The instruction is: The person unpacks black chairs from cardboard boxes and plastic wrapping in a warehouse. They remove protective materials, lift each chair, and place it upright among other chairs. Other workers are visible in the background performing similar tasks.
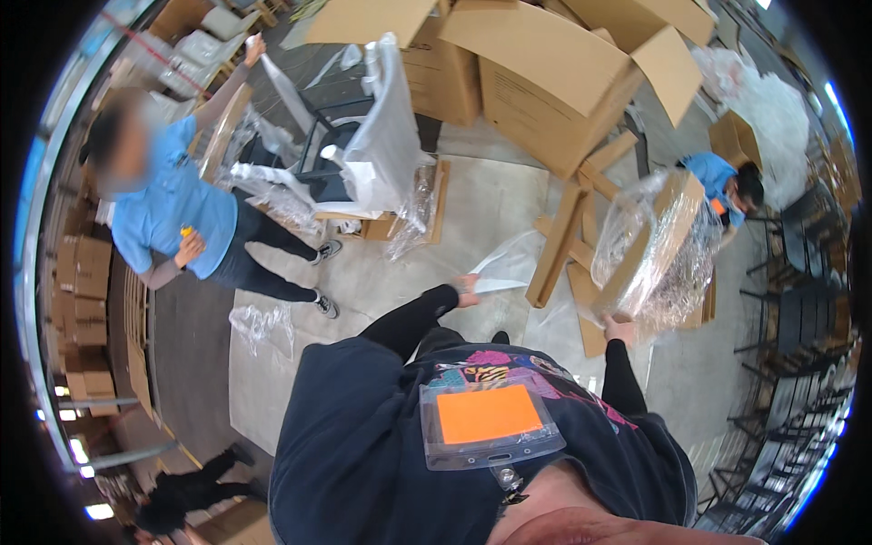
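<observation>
My left hand [467, 289] is closed on the edge of a thin white foam sheet [505, 263], which trails off to the right above the floor. Off to my right, my right hand [620, 329] grips the lower end of a long folded cardboard piece [649, 245]. Crumpled clear plastic film [681, 272] bunches around that cardboard and hides part of it. Long cardboard strips [556, 245] lie crossed between my hands and the big boxes.
A person in blue [186, 209] at left pulls white wrap off a dark-framed chair [377, 136], a small yellow tool in the other hand. Another person [718, 182] bends beyond the cardboard at right. Large open boxes [545, 100] stand ahead; dark chairs [799, 263] line the right.
</observation>
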A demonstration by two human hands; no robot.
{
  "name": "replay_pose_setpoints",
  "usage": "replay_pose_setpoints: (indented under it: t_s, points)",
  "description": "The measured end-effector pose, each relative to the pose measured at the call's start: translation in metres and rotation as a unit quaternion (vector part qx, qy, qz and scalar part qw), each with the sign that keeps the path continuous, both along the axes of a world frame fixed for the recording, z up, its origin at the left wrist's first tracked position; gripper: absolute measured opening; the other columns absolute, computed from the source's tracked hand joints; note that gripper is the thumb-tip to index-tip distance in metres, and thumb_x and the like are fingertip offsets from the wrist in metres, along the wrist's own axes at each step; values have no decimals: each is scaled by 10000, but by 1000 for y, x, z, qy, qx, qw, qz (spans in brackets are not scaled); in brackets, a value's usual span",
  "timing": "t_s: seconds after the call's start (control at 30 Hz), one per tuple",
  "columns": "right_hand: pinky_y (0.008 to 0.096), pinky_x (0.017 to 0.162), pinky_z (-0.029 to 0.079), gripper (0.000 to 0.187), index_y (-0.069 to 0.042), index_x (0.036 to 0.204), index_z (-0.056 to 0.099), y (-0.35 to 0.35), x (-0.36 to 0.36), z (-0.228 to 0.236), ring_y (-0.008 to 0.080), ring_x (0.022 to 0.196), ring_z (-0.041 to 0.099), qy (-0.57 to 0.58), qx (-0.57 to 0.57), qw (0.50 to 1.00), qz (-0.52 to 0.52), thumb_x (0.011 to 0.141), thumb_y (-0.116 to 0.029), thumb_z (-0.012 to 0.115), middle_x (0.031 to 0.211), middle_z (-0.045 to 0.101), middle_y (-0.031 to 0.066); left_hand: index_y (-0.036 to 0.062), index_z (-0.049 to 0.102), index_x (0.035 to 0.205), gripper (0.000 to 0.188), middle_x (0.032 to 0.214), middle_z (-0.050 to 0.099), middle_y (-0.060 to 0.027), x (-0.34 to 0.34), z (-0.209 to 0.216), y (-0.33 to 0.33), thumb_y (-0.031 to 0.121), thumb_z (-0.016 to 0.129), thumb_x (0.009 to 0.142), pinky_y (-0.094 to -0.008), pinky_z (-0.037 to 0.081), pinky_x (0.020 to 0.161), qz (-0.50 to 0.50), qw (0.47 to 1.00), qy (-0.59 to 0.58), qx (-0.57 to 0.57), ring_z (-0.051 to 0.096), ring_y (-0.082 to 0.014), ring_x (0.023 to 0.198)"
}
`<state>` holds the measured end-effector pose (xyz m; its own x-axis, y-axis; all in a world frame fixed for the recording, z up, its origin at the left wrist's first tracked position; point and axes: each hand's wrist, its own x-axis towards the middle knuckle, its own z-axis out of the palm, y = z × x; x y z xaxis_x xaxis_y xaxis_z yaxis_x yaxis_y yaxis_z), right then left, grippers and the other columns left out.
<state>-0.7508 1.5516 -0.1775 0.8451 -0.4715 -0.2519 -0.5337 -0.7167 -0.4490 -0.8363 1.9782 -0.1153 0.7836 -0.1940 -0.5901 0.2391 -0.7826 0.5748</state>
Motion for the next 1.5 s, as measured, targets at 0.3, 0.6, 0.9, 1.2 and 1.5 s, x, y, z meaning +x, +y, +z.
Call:
replay_pose_setpoints:
  t_s: [0.3,0.6,0.9,1.2,1.5]
  points:
    - [360,788,532,699,59,1195,541,195,99,-1,313,913,656,44,44,891,451,701,-392,744,1071,643,215,-2,439,1273,750,1120,597,-208,-79,2,192,378,738,699,-386,444,925,533,814,-226,53,570,-323,1066]
    - [351,792,508,469,-64,1135,628,467,-19,54,251,860,663,179,233,658,694,776,-357,694,909,696,121,40,394,1335,633,886,613,-250,48,39,331,237,641,787,-468,475,755,498,778,-319,211,610,-391,869]
    - [307,741,509,375,-26,1180,556,598,85,165,189,824,653,-201,286,800,488,825,-117,635,881,659,114,-14,587,1060,289,768,673,-128,-28,28,363,192,544,861,-327,510,544,530,783,-131,-298,672,-242,631]
    - [407,704,541,273,-29,974,667,792,97,173,332,812,671,-51,-166,419,891,756,-188,626,913,653,245,66,491,1126,322,1020,612,-121,37,-8,407,282,521,890,-402,534,631,726,583,-8,-364,648,-241,782]
    - [421,624,509,129,-43,832,582,754,105,366,297,660,611,-157,305,310,887,703,-43,577,640,543,115,158,585,1080,340,966,630,-51,76,-8,411,435,555,884,-388,511,700,670,474,-207,-533,625,-200,825]
